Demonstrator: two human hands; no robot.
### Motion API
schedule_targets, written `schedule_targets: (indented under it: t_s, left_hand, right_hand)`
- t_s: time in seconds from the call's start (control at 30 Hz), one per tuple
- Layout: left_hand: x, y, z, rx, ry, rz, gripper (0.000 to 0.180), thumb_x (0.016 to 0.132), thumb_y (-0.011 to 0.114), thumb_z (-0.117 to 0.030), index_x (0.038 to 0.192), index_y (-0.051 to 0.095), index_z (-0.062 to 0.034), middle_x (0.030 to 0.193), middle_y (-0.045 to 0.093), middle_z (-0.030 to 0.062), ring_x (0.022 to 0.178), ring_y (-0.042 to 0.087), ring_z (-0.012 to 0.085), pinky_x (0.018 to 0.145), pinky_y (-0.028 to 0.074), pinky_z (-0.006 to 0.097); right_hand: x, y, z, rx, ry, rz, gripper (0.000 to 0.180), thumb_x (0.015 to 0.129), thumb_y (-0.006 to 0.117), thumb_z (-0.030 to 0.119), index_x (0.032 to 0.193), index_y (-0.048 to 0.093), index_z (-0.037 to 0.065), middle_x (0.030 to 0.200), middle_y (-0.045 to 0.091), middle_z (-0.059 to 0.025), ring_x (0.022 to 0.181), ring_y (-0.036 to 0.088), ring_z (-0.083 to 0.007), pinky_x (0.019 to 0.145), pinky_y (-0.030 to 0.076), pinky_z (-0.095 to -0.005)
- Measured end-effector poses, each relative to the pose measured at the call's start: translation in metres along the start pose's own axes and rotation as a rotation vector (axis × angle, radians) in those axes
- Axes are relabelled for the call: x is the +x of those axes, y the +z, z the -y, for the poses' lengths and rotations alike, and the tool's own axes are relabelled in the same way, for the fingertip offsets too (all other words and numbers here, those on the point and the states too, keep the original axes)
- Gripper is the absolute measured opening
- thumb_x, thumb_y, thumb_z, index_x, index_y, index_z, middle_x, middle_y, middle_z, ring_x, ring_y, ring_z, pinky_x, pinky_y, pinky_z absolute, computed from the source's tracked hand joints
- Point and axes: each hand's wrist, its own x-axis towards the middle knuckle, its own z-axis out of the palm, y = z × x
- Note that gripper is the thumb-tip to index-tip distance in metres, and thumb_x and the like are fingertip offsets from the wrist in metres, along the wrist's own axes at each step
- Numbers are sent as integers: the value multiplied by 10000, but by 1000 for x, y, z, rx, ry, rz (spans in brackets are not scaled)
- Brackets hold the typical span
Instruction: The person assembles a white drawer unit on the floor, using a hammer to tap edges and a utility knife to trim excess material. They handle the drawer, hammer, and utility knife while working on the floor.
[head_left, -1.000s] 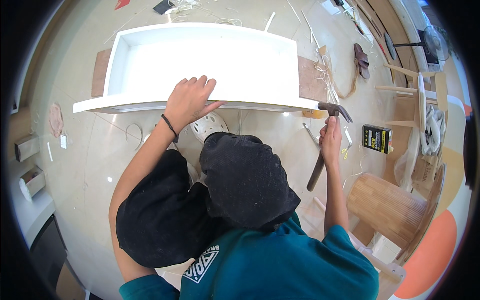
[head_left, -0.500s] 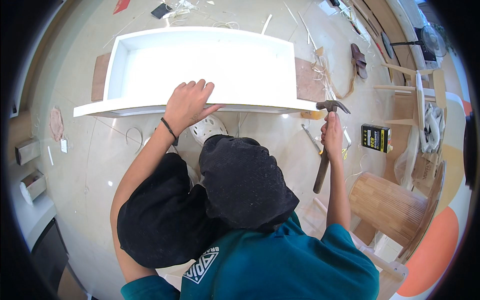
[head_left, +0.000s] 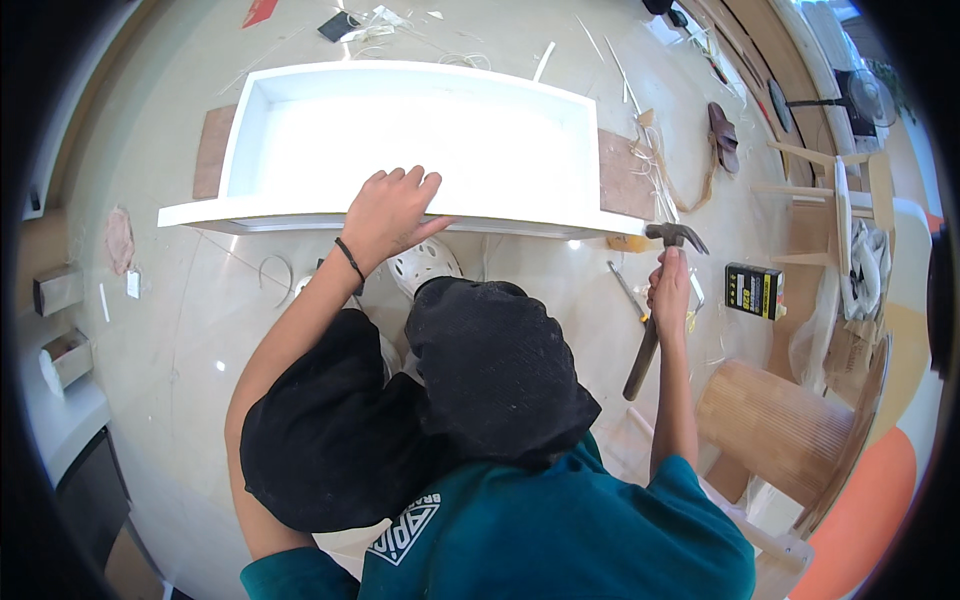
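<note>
A white drawer-like box (head_left: pixel 420 125) lies open side up on the floor in front of me, its long front panel (head_left: pixel 280 210) toward me. My left hand (head_left: pixel 392 212) is closed over the middle of that panel's top edge, thumb on the near side and fingers curled inward. In my right hand (head_left: pixel 671 290) is a claw hammer (head_left: pixel 642 360), gripped high on the wooden handle close to the head. The hammer head is beside the right end of the panel; whether they touch I cannot tell.
Brown boards (head_left: pixel 625 175) show under both box ends. Near the hammer lie a utility knife (head_left: pixel 627 290) and a black-and-yellow package (head_left: pixel 752 290). A wooden stool (head_left: pixel 775 430) stands at right, with a brown sandal (head_left: pixel 722 138) farther off. Strips and scraps litter the far floor.
The whole scene has shifted slightly right and down in the picture. The hammer head is a little nearer to me relative to the panel's end. Both grips are unchanged.
</note>
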Motion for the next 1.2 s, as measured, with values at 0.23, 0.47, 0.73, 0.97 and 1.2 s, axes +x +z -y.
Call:
schedule_targets:
  t_s: [0.23,0.47,0.73,0.97,1.2]
  left_hand:
    - [0,3,0,-6,-5,24,565,890,640,-571,1053,616,-30,884,630,104,774,653,242,710,521,353]
    - [1,-16,-3,-108,-13,4,605,901,626,-566,1165,606,-21,1079,642,172,1002,631,289,886,489,383]
    - [-75,-50,149,-34,-869,-1358,407,895,634,-208,1188,499,40,1165,528,193,1087,499,357,987,383,437]
    - [-193,-32,202,-901,-1275,-1500,324,962,637,-297,1038,621,17,989,631,83,954,555,183,894,431,318]
    - [-190,-28,195,-1233,-1212,-1271,225,878,727,-307,994,706,-115,986,686,-2,1019,623,127,894,400,339]
  right_hand:
    - [-1,1,1,-24,-44,8,485,1066,357,488,1004,521,36,589,401,21,468,394,-66,424,326,-259]
    - [2,0,-21,192,63,12,439,1047,379,529,1042,512,111,640,410,35,464,350,-45,404,286,-216]
    - [-58,25,-34,285,-99,66,454,1043,396,529,1076,487,85,599,369,37,417,328,-45,349,258,-215]
    - [-54,96,13,207,-442,350,429,1065,407,428,1183,523,33,663,397,40,538,374,-43,466,287,-221]
    - [-79,166,219,-44,-440,936,360,1050,451,432,1134,581,107,651,403,48,493,365,-41,420,284,-219]
